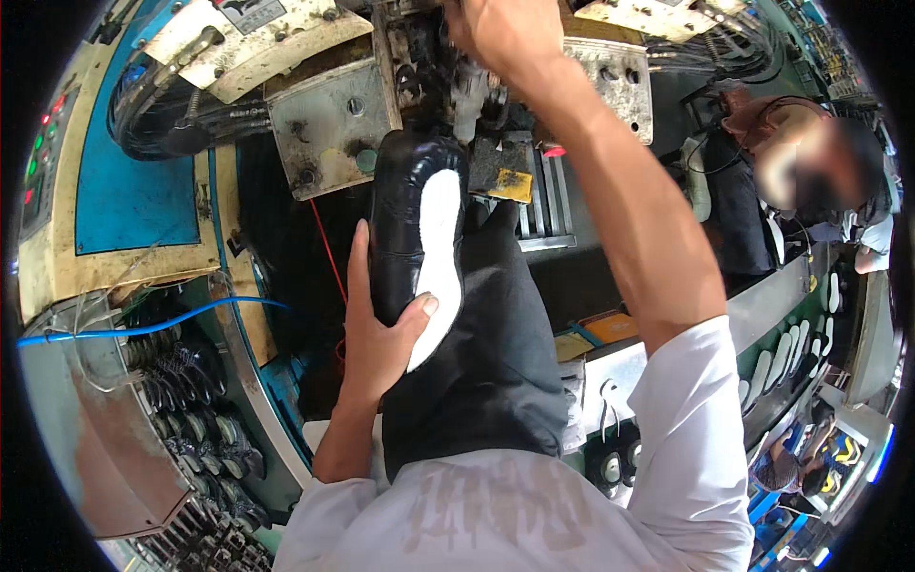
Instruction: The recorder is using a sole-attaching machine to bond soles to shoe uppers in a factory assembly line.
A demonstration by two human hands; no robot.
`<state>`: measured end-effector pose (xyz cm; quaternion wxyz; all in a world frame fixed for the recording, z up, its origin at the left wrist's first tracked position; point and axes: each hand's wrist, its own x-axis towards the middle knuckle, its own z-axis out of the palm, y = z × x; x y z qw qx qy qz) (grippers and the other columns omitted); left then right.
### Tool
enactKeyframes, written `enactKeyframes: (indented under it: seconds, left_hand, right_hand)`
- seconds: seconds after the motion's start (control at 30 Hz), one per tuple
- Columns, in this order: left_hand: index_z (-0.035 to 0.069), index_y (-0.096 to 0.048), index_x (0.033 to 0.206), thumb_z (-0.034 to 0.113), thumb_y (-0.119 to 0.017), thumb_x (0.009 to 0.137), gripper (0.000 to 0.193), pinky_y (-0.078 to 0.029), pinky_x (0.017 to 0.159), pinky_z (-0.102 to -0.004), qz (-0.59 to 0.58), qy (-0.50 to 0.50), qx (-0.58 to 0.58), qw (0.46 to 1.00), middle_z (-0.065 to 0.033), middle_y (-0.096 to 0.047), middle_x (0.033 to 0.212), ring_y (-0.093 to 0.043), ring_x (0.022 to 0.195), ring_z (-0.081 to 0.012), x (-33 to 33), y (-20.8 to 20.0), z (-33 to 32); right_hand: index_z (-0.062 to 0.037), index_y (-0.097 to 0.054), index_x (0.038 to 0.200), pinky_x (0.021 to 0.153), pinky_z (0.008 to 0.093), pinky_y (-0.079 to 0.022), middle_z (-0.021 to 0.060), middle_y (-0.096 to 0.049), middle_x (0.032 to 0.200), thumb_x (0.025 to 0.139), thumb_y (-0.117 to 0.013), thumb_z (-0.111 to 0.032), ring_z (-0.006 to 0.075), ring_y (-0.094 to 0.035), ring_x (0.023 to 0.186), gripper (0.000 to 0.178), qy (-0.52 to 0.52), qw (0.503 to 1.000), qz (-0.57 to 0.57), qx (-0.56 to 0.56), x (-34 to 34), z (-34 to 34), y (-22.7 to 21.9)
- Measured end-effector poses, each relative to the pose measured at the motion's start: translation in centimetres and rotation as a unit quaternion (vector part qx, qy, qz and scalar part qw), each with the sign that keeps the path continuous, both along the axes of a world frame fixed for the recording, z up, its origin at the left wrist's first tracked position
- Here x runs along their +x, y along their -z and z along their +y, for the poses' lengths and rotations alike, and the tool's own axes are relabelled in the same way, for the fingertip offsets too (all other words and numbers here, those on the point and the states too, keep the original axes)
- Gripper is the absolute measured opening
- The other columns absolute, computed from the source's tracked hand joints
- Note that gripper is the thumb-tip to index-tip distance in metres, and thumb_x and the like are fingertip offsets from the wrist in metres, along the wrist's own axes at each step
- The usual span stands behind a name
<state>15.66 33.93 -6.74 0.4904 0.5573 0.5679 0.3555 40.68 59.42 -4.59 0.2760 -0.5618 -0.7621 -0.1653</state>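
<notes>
Workshop machinery surrounds the seated person: a control panel (43, 157) with red and green lights stands at the far left, next to a blue panel (133, 162). Ahead is a stained machine (477, 95), with one metal plate (329, 124) on its left side and another plate (610, 81) on its right side. Black hoses (157, 119) curve below the left part of its frame.

Left hand (381, 334): its grip is closed on a black shoe (396, 219). One finger extends along the left side of the shoe; the thumb presses on the lower end of the white sole (440, 229), which faces up toward the viewer. The shoe is located in front of the machine, toe end nearest to it, above the person's dark trousers (486, 353). Contact between toe and machine cannot be determined.

Right hand (510, 38): raised to the machine, fingers bent and partly cut off by the upper border of the view. Its opening, and whether it has hold of anything, cannot be determined.

A yellow piece (513, 185) lies at the near edge of a small dark block (498, 157), right of the shoe. Dark shoes (195, 372) stand in rows at left. White insoles (777, 357) lie along a green belt at right, near another person (748, 124).
</notes>
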Motion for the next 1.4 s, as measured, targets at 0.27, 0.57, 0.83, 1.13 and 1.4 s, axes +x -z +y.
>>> enactKeyframes:
  seconds: [0.27, 0.57, 0.83, 1.13, 1.4]
  left_hand:
    - [0.002, -0.024, 0.172, -0.003, -0.081, 0.084, 0.106, -0.032, 0.13, -0.0412, 0.109, 0.02, 0.022, 0.994, -0.0223, -0.038, 0.173, -0.04, 0.159, -0.0343, 1.1, 2.5, 0.7]
    - [-0.001, -0.023, 0.172, -0.002, -0.08, 0.088, 0.101, -0.03, 0.131, -0.0408, 0.011, 0.021, -0.008, 1.0, -0.0246, -0.035, 0.174, -0.037, 0.16, -0.0339, 0.8, 4.4, -2.5]
    - [0.0, -0.023, 0.173, 0.002, -0.082, 0.089, 0.103, -0.034, 0.128, -0.0419, 0.039, 0.096, -0.054, 0.993, -0.0265, -0.038, 0.172, -0.042, 0.157, -0.0353, 0.3, 4.5, -8.6]
    - [0.001, -0.034, 0.169, 0.007, -0.085, 0.088, 0.096, -0.04, 0.124, -0.0428, 0.09, 0.23, -0.001, 0.969, -0.0285, -0.048, 0.166, -0.051, 0.151, -0.0383, 2.3, 6.2, -15.1]
    - [0.004, -0.025, 0.172, 0.02, -0.082, 0.096, 0.096, -0.043, 0.121, -0.0435, 0.163, 0.216, -0.08, 0.959, -0.0312, -0.051, 0.161, -0.056, 0.145, -0.0399, 2.3, 8.2, -14.7]
  right_hand:
    - [-0.0123, -0.056, 0.158, 0.129, 0.0557, -0.034, 0.0322, -0.049, 0.161, 0.097, -0.073, -0.038, 0.0488, -0.044, 0.152, 0.068, -0.027, 0.993, 0.058, -0.096, 1.2, -0.6, 1.5]
    - [-0.0107, -0.054, 0.158, 0.128, 0.0562, -0.035, 0.0334, -0.048, 0.161, 0.096, -0.075, -0.043, 0.0497, -0.044, 0.152, 0.073, -0.082, 0.978, 0.113, -0.155, -1.3, -8.2, -1.2]
    - [0.0052, -0.052, 0.157, 0.103, 0.0419, -0.057, 0.0292, -0.075, 0.128, 0.09, -0.085, -0.06, 0.03, -0.075, 0.116, 0.099, -0.056, 0.765, 0.488, -0.416, -1.7, -27.4, 6.4]
    - [-0.0032, -0.066, 0.15, 0.096, 0.0316, -0.056, 0.0063, -0.074, 0.119, 0.111, -0.068, -0.035, 0.0116, -0.065, 0.101, 0.051, -0.036, 0.657, 0.635, -0.405, 4.3, -40.6, 11.8]
    - [0.0016, -0.053, 0.154, 0.115, 0.0571, -0.044, 0.0321, -0.056, 0.149, 0.089, -0.087, -0.045, 0.0515, -0.051, 0.138, 0.087, 0.492, 0.791, 0.193, -0.308, 10.7, -66.2, 25.1]
